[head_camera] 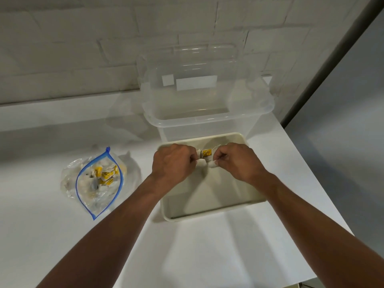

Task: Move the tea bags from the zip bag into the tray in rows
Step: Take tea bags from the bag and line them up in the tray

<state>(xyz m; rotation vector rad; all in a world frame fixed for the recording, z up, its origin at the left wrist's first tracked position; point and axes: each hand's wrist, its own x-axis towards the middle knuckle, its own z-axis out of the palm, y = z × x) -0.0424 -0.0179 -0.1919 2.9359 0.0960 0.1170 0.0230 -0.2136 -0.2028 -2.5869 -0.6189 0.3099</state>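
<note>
A cream tray [212,213] lies on the white counter in front of me. Both my hands hover over its far half. My left hand [173,163] pinches a white tea bag [201,163], and my right hand [236,161] pinches another white tea bag [212,164] right beside it. A yellow tag [207,152] on a string shows between the two hands. To the left, the clear zip bag [97,183] with a blue seal lies open on the counter, holding several tea bags with yellow tags.
A clear plastic storage box [207,107] stands just behind the tray, against the white brick wall. The counter's right edge runs diagonally close to the tray's right side, with a grey floor beyond it.
</note>
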